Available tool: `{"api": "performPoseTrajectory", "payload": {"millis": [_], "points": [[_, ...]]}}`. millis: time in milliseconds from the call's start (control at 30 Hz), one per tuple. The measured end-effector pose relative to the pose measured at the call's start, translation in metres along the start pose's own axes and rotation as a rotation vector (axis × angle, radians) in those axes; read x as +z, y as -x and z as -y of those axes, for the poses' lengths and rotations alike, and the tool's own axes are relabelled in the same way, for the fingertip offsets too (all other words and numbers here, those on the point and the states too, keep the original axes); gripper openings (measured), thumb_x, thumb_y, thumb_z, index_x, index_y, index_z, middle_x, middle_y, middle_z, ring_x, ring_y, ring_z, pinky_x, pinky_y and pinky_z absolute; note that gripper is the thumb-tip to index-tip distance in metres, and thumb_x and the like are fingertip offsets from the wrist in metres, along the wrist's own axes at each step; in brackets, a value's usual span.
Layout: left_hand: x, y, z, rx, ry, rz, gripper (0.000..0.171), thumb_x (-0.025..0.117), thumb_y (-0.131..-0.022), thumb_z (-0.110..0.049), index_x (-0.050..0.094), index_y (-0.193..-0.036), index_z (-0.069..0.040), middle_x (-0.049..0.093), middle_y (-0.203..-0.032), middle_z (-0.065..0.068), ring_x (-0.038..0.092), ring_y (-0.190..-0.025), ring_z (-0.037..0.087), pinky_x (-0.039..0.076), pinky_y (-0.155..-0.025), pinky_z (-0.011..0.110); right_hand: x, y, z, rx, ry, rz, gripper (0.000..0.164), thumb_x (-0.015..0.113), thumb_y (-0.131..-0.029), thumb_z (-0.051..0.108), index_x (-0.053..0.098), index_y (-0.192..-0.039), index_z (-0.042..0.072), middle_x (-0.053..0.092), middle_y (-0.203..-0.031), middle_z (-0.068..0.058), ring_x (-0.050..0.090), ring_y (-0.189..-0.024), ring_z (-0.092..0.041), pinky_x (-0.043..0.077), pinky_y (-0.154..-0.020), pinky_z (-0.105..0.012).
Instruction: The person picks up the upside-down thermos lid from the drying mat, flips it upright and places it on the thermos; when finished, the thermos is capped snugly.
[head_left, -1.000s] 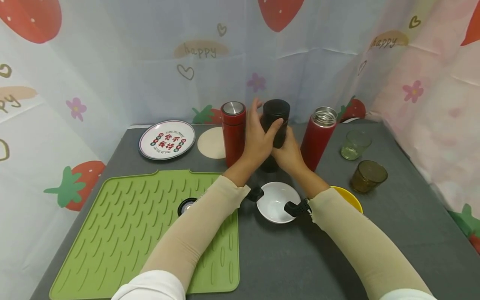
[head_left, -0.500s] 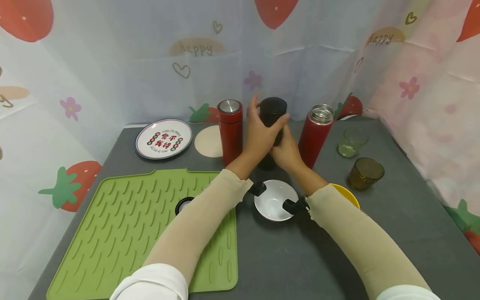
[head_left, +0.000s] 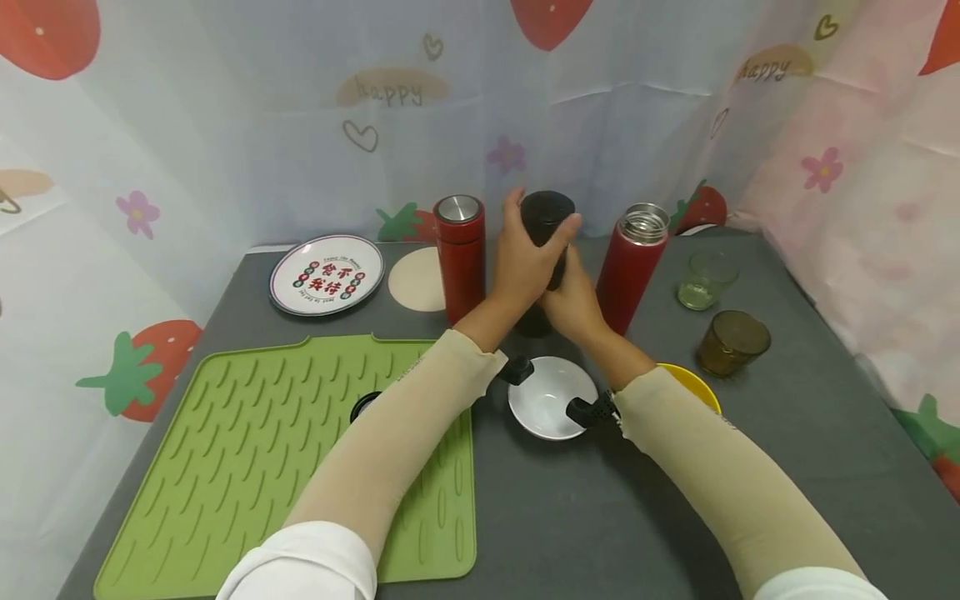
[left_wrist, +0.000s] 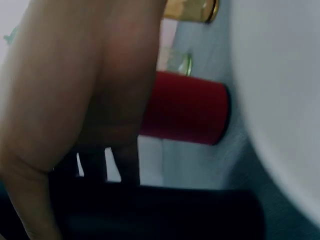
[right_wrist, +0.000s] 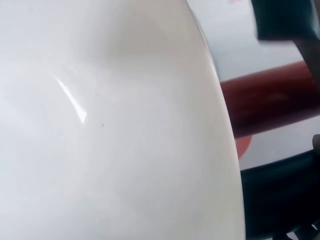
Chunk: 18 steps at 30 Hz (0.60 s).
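A black thermos bottle [head_left: 548, 208] stands upright at the back middle of the table. My left hand [head_left: 517, 267] grips its upper part, with the thumb across the front. Lower down, my right hand [head_left: 570, 304] holds the bottle's body. The left wrist view has the dark bottle [left_wrist: 160, 212] along the bottom, with the left hand [left_wrist: 80, 85] over it. To the left stands a red thermos [head_left: 461, 267] with a silver-topped lid; to the right, a red bottle [head_left: 630, 271] with its steel mouth uncovered. The right wrist view is mostly a white bowl [right_wrist: 125, 125].
The white bowl [head_left: 551, 400] sits below my wrists, a yellow dish [head_left: 693, 387] partly behind my right sleeve. A green ribbed mat [head_left: 247, 467] bears a black-rimmed round piece [head_left: 363, 405], mostly covered by my sleeve. Plate [head_left: 326, 275], clear glass [head_left: 707, 279] and brown glass [head_left: 733, 342] stand farther out.
My left thumb has shifted to the right and a little up across the front of the black bottle. The right hand stays on the body. The head view has shifted slightly.
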<state>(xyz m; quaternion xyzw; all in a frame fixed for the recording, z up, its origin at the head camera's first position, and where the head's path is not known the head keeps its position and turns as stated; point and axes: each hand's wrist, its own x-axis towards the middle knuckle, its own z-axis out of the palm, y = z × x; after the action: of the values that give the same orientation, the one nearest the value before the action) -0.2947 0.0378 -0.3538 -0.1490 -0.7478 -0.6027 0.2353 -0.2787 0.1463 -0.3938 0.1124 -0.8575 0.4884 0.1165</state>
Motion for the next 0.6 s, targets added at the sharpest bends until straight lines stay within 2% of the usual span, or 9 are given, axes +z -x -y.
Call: {"api": "performPoseTrajectory", "payload": {"millis": [67,167,300,433,533,600], "points": [[0.0,-0.002,0.002,-0.029,0.008,0.014,0.096,0.075,-0.08,-0.051,0.022,-0.152,-0.017,0.049,-0.138,0.007,0.05,-0.119,0.014,0.041,-0.098,0.031,0.001,0.001,0.001,0.012,0.009,0.004,0.069,0.071,-0.084,0.011,0.034,-0.143,0.011,0.057,-0.127,-0.015,0.054,-0.113,-0.029,0.042,-0.096,-0.046],[0.0,0.003,0.009,0.013,0.043,-0.015,0.1,0.079,-0.079,-0.045,0.019,-0.153,-0.016,0.039,-0.145,0.004,0.048,-0.118,0.014,0.039,-0.101,0.03,0.002,0.002,0.001,0.037,0.034,0.007,0.068,0.07,-0.085,0.015,0.034,-0.142,0.011,0.058,-0.127,-0.016,0.055,-0.114,-0.031,0.042,-0.095,-0.048],[-0.002,0.014,0.016,0.14,0.038,-0.067,0.079,0.071,-0.089,-0.034,0.027,-0.149,-0.007,0.039,-0.143,0.009,0.047,-0.118,0.016,0.036,-0.104,0.032,0.001,0.003,0.0,0.042,0.072,-0.01,0.068,0.07,-0.087,0.022,0.034,-0.143,0.01,0.058,-0.128,-0.02,0.055,-0.117,-0.036,0.042,-0.097,-0.051],[-0.003,0.02,0.012,0.241,0.003,-0.105,0.055,0.06,-0.098,-0.025,0.037,-0.14,0.002,0.043,-0.135,0.016,0.046,-0.121,0.019,0.034,-0.105,0.03,0.0,0.003,0.001,0.029,0.052,-0.036,0.066,0.069,-0.087,0.023,0.036,-0.143,0.009,0.059,-0.125,-0.02,0.056,-0.115,-0.035,0.043,-0.096,-0.051],[-0.004,0.02,0.007,0.243,-0.026,-0.121,0.047,0.054,-0.101,-0.022,0.041,-0.138,0.002,0.045,-0.133,0.015,0.046,-0.119,0.02,0.034,-0.104,0.027,0.0,0.002,0.003,0.023,0.031,-0.041,0.067,0.07,-0.086,0.021,0.036,-0.142,0.008,0.059,-0.124,-0.02,0.056,-0.115,-0.034,0.043,-0.096,-0.049],[-0.005,0.018,0.003,0.204,-0.054,-0.113,0.052,0.059,-0.098,-0.027,0.043,-0.138,0.001,0.046,-0.132,0.013,0.046,-0.118,0.02,0.035,-0.102,0.026,0.001,0.002,0.002,0.022,0.028,-0.038,0.065,0.07,-0.085,0.019,0.037,-0.141,0.008,0.059,-0.124,-0.02,0.056,-0.116,-0.034,0.043,-0.096,-0.049]]}}
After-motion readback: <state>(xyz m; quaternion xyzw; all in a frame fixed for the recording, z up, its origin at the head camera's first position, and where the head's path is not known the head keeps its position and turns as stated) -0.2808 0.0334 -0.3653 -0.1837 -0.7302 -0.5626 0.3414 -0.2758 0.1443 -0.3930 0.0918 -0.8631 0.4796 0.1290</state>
